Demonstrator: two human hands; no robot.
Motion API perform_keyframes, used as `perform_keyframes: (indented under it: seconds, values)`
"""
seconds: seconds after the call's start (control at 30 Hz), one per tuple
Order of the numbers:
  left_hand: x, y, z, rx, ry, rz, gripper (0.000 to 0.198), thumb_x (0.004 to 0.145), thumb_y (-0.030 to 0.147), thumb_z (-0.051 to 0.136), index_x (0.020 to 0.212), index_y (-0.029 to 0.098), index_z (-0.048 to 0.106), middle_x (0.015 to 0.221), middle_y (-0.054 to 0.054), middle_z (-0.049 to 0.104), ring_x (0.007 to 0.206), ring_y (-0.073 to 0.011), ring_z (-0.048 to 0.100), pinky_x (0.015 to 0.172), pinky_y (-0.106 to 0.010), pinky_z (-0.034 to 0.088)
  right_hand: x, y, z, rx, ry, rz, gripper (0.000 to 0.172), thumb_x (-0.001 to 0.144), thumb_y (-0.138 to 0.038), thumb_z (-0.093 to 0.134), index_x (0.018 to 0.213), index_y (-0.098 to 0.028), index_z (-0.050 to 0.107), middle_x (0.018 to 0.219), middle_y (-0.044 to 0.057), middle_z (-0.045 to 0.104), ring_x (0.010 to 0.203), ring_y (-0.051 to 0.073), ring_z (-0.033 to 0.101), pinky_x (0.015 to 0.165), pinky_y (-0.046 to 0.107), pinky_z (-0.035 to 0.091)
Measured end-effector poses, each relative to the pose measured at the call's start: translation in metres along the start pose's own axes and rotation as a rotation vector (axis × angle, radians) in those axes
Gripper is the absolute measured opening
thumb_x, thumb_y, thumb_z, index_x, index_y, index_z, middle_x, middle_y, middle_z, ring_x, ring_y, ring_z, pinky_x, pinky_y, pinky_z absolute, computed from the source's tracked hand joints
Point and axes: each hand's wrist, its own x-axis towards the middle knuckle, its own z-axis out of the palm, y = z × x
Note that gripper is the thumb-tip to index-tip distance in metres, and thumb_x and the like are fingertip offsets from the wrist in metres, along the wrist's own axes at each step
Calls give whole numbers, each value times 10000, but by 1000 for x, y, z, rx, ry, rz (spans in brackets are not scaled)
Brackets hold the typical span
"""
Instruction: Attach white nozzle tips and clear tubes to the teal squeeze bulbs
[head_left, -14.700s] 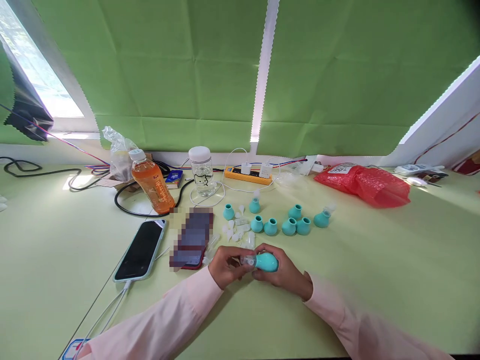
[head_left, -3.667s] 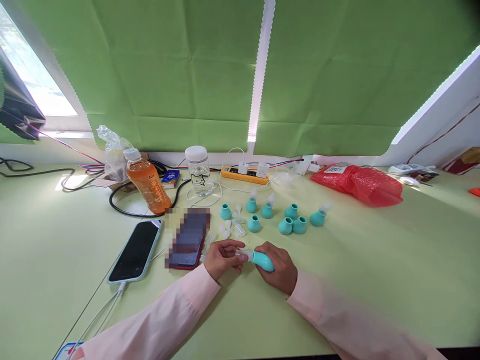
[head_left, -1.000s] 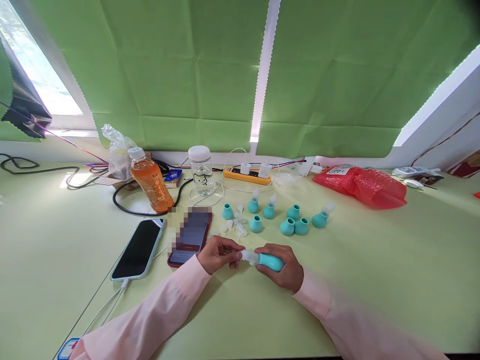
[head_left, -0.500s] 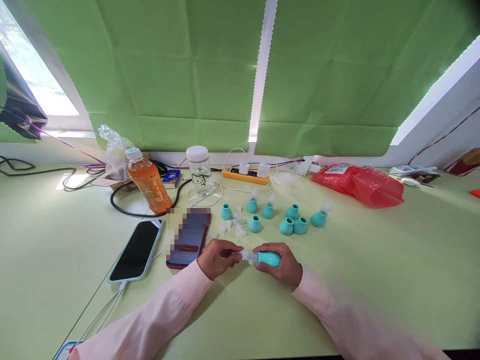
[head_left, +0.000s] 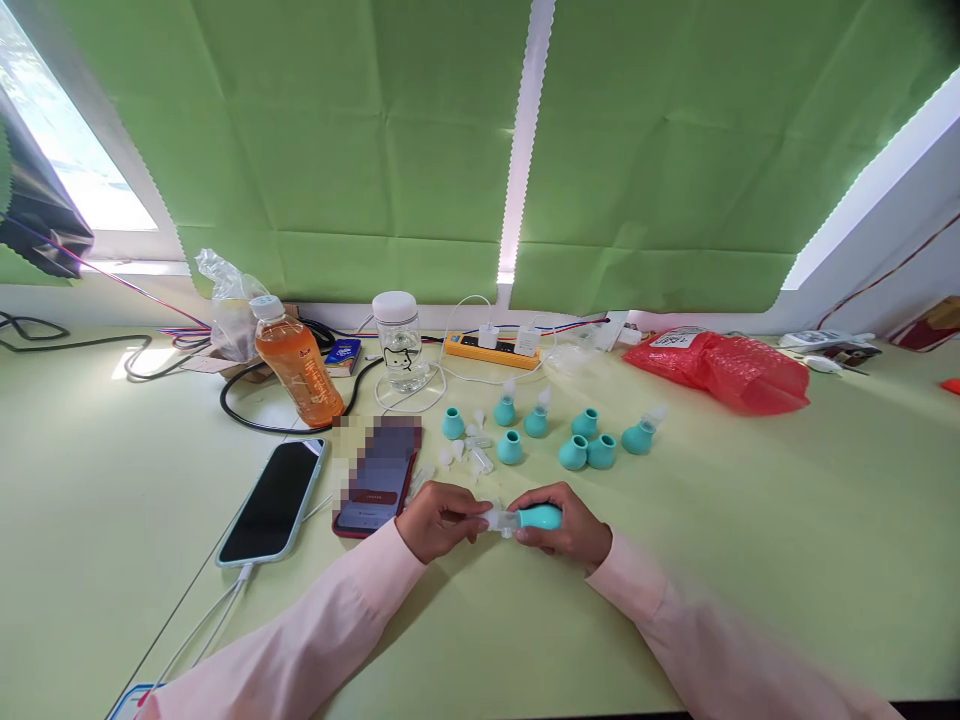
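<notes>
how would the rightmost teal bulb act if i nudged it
The bulb would probably rock, its sides being rounded. It may tip rightward, as its clear nozzle leans that way. Its smooth, rubbery look hints at softness.

- Five open-necked teal bulbs [head_left: 510, 451]
- Four teal bulbs [head_left: 543, 516] bearing translucent pieces [head_left: 508, 520]
- Two phones [head_left: 271, 503]
- Two white chargers [head_left: 527, 342]
- One drink bottle [head_left: 302, 375]
- One lidded jar [head_left: 401, 350]
- One power strip [head_left: 463, 347]
- One red bag [head_left: 724, 370]

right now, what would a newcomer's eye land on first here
Likely the green sheets filling the upper view. Next, the red plastic bag at the back right of the table. At front centre, the right hand grips a turquoise bulb while the left hand pinches its translucent tip.
</notes>
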Motion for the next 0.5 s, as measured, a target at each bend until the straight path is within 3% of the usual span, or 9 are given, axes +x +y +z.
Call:
perform_keyframes:
  seconds: [0.27, 0.5]
  values:
    - [2, 1, 1, -273, 130, -98, 286, 654, 351, 582, 765, 100, 662, 545, -84, 638, 507, -150, 572, 508, -245, 452, -2, -4, 11, 195, 12, 34, 335, 569, -397, 638, 727, -106, 591, 477, -29, 468, 338, 46, 368, 322, 195, 307]
    - [2, -3, 4, -366, 144, -122, 284, 640, 315, 605, 776, 72, 657, 554, -96, 639, 511, -168, 585, 509, -258, 459, -4, -8, 15, 188, 29, 19, 315, 584, -392, 631, 700, -101, 605, 487, -23, 472, 346, 45, 362, 330, 201, 296]
